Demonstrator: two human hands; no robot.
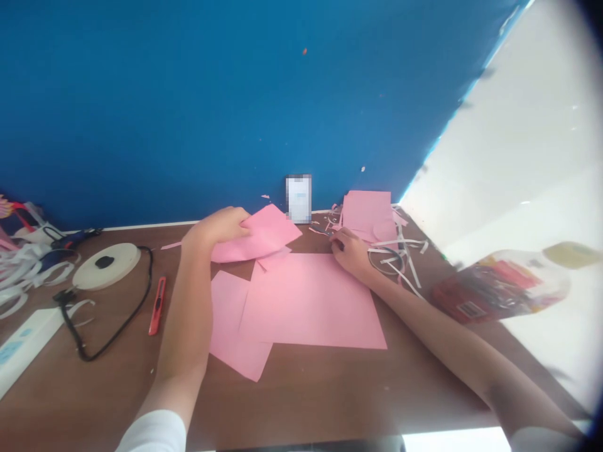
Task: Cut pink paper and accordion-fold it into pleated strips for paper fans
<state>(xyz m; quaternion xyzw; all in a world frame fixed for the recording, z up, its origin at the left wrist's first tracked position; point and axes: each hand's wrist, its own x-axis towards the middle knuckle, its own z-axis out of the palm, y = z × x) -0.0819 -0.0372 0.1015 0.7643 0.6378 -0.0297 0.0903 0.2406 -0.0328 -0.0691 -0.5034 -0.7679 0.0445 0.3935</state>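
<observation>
Head view: a person's left hand (pixel 219 227) grips a curled pink paper sheet (pixel 259 235), lifted clear of the pink sheets (pixel 311 301) below, while the right hand (pixel 351 251) closes around small scissors (pixel 323 231) beside paper scraps (pixel 400 251).

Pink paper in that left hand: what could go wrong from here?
The left hand bends the pink paper, which might crease or tear. The right hand seems to hold small scissors, though they're partly hidden, so its fingers could get nicked. The red utility knife lies close beside the left arm, which could bump it.
</observation>
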